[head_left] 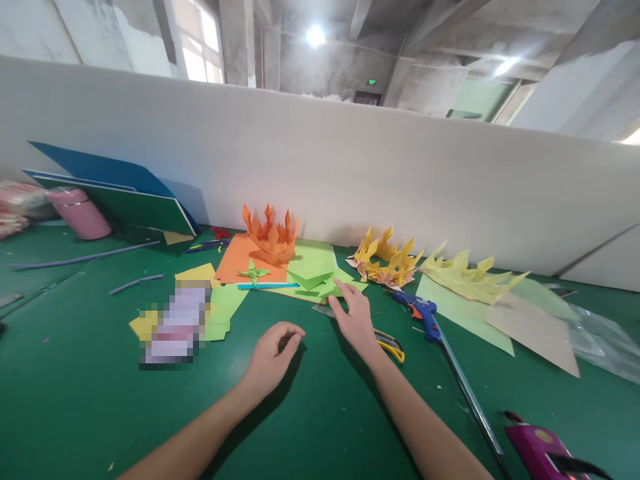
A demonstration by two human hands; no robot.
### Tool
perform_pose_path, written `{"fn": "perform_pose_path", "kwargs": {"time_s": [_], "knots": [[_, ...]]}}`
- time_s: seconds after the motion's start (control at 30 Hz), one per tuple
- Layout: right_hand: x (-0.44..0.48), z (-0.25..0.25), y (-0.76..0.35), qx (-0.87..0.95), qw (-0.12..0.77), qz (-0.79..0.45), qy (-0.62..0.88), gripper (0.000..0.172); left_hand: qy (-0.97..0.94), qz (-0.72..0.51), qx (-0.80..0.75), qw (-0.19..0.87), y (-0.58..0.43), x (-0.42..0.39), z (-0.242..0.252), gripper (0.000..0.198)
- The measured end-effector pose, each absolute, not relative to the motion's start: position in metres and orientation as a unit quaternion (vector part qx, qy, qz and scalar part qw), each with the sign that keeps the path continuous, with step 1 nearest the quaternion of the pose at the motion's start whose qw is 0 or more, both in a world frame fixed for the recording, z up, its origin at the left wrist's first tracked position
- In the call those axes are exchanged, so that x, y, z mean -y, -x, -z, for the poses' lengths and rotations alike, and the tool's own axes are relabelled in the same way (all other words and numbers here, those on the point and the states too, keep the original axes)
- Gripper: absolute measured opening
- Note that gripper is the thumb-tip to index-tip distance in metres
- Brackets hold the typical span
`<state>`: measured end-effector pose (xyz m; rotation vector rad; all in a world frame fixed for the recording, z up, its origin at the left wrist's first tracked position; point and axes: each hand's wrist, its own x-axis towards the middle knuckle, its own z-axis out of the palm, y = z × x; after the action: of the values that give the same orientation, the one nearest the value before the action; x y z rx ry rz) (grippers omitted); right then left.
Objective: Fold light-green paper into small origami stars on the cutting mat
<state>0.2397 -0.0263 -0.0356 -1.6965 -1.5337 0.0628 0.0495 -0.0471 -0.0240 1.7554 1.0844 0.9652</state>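
Note:
My left hand (pixel 277 357) hovers over the green table with loosely curled fingers and nothing visible in it. My right hand (pixel 354 315) reaches forward, thumb and fingers apart, its fingertips at the edge of some light green paper sheets (pixel 313 275); whether they touch the paper I cannot tell. A yellow utility knife (pixel 391 347) lies partly hidden under that hand, its blade sticking out on the left. Behind the sheets stands an orange paper crown (pixel 273 243) on orange paper (pixel 234 260). A small green folded-paper star (pixel 253 273) lies in front of the crown.
To the right are a yellow paper crown (pixel 387 260), a pale yellow one (pixel 470 277), a blue glue gun (pixel 425 313) with a long clear stick, and a magenta device (pixel 543 453). At left lie a pixelated object (pixel 177 323), scissors (pixel 207 246) and a pink bottle (pixel 83 213). A white partition (pixel 320 167) runs behind.

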Motion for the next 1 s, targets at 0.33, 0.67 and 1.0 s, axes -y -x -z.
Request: {"fn": "perform_pose_path", "kwargs": {"time_s": [0.33,0.67,1.0], "knots": [[0.062,0.015,-0.225,0.598,0.406,0.129,0.679,0.046,-0.519,-0.413,-0.368,0.652,-0.043,0.038,0.016,0.041],[0.108,0.026,-0.179,0.854,0.296,0.020,0.428,0.030,-0.335,-0.388,-0.383,0.768,-0.033,0.039,0.004,0.041],[0.100,0.022,-0.201,0.867,0.283,-0.036,0.409,0.056,-0.361,-0.354,-0.417,0.755,-0.035,0.038,-0.002,0.038]]}}
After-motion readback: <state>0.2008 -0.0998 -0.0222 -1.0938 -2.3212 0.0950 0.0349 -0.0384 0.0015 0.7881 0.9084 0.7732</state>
